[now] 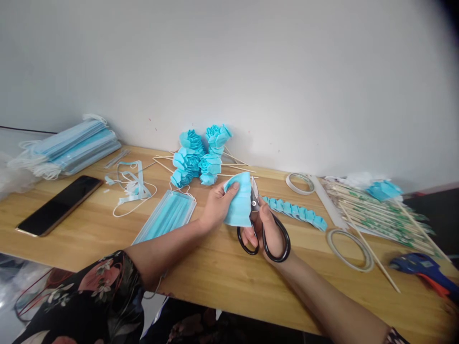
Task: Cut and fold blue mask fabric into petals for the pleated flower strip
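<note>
My left hand pinches a light blue piece of mask fabric between thumb and fingers, holding it upright above the table. A pair of black-handled scissors is in my right hand, with thumb and fingers through the loops. The blades point upward along the right edge of the fabric; whether they touch it is hard to tell. Behind my hands lie several blue fabric flowers on thin sticks. A blue face mask rests flat to the left of my left forearm.
Left: a stack of masks, a phone and cut straps. Right: a row of folded blue pieces, two tape rolls, bundled sticks, one loose stick and a blue glue gun. A wall stands behind.
</note>
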`<move>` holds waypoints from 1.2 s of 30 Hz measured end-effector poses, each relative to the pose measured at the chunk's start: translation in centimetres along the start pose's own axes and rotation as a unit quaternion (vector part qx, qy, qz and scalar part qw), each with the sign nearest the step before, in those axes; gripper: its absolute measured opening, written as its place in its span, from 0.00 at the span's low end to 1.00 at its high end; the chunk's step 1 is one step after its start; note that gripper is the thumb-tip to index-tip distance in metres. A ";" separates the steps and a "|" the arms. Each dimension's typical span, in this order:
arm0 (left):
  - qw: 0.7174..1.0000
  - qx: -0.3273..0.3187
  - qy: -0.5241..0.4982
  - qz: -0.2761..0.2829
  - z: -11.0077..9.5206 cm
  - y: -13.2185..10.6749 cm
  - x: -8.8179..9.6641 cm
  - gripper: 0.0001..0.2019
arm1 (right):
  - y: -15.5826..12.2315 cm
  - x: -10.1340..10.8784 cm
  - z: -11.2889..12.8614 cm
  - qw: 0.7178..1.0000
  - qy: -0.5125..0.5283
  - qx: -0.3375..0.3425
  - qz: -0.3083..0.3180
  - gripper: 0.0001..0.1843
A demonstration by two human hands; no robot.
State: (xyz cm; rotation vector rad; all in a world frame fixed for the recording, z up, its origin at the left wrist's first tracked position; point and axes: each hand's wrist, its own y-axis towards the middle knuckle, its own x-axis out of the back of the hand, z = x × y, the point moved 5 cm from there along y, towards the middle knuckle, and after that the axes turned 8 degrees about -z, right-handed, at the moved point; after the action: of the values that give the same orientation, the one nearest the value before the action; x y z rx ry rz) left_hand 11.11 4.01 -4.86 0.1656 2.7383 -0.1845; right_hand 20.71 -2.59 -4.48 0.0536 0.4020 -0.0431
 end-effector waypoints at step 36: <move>1.000 -0.027 0.002 -0.009 -1.1 1.8 1.3 0.20 | 0.3 0.4 -1.2 0.993 -0.044 -0.015 0.111 0.40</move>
State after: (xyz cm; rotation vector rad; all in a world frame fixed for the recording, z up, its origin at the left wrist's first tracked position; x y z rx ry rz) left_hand 9.77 6.01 -4.58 0.1252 2.7456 -0.1141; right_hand 20.64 -2.21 -5.71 0.0664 0.3056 0.1800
